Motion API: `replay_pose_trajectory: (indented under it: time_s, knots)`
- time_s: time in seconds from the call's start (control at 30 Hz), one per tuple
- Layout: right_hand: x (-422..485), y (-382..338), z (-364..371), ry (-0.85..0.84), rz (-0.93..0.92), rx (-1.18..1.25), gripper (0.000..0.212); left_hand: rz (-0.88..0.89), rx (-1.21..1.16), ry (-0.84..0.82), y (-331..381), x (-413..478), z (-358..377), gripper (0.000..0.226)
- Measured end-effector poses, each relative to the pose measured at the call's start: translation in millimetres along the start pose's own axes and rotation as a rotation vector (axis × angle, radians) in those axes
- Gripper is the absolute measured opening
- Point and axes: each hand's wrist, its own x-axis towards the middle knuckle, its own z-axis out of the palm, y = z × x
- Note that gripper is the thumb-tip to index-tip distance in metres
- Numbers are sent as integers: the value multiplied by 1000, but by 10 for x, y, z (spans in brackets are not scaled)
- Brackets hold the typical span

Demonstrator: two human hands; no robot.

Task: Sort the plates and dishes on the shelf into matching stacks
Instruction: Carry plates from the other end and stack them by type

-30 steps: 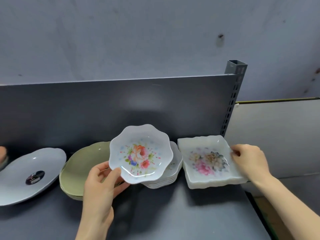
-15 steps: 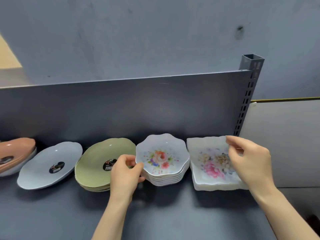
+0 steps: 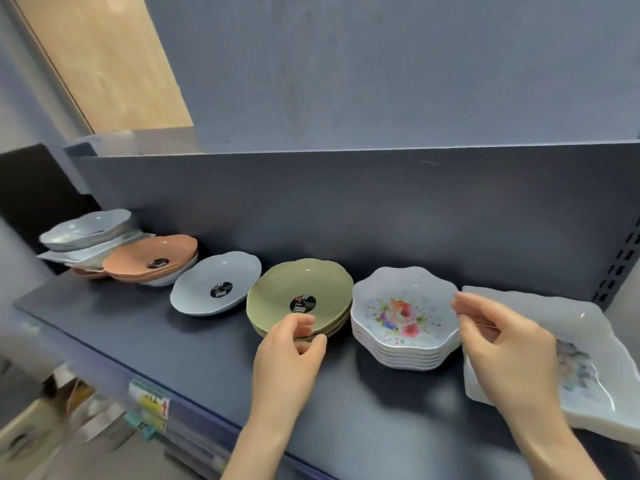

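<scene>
A stack of scalloped white floral bowls [image 3: 403, 315] stands on the dark shelf [image 3: 194, 351]. Left of it sits a stack of green plates [image 3: 304, 289], then a single pale blue plate [image 3: 214, 282], then terracotta plates [image 3: 152, 258] and a mixed pile of blue and white dishes [image 3: 86, 233] at the far left. Square white floral dishes [image 3: 595, 362] lie at the right. My left hand [image 3: 287, 355] hovers at the front rim of the green stack, fingers curled, holding nothing. My right hand [image 3: 505, 344] hangs between the floral bowls and the square dishes, fingers apart, empty.
The shelf's back panel [image 3: 346, 209] rises behind the dishes, with a slotted upright [image 3: 620, 258] at the right. Price labels [image 3: 149, 403] hang on the shelf's front edge. Lower shelves with blurred goods [image 3: 52, 431] show at the bottom left.
My left hand set the floral bowl on its stack, let go and moved left to the green plates. My right hand left the square dishes. The view swung left, showing more dishes.
</scene>
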Motion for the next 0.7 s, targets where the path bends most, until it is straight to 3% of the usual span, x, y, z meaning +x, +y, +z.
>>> replay_pose_trajectory:
  time_s: [0.3, 0.7]
  knots:
    - [-299, -189, 517, -124, -40, 113, 29, -99, -30, 145, -482, -29, -524, 18]
    - [-672, -728, 1347, -139, -45, 56, 31, -52, -105, 79, -1136, 601, -1160, 17]
